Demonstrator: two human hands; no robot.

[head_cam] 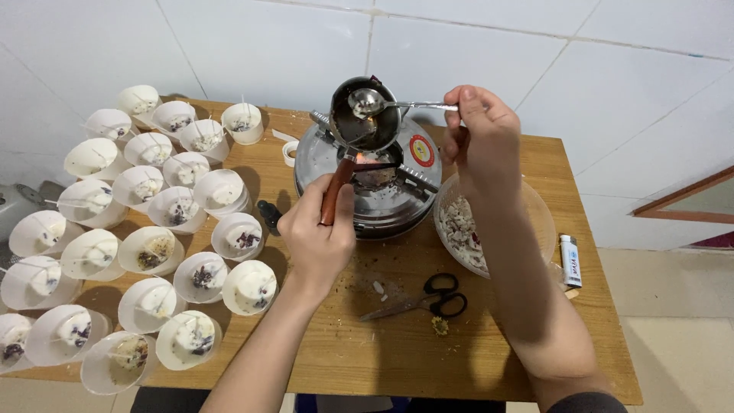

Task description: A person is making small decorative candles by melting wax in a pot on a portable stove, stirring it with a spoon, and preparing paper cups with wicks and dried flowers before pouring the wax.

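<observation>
**White cups, one pan over a flame**

White paper cups point(153, 248) crowd the left half of the wooden table point(397, 359), roughly two dozen of them, though those cut by the frame's edge make an exact count uncertain. Each holds pale wax; several show dark purple bits, and thin wicks stick out of some. One dark dropper bottle point(268, 215) stands just right of the cups, and one small roll of tape point(290, 152) lies further back.

Next comes the left hand point(317, 237), fingers wrapped tight around the reddish wooden handle point(336, 191) of one small metal pan point(364, 115). That pan is held above a small flame point(371, 158) on one round silver lid point(367, 191).

One pair of black-handled scissors point(420, 300) lies open on the table, near the front, with crumbs beside it.

Right hand point(478, 134) pinches the end of one metal spoon point(382, 103) between thumb and fingers, its bowl resting over the pan's rim. Below that arm sits one clear bowl point(539, 222) of whitish chunks. One small white tube point(570, 260) lies at the far right edge.
</observation>
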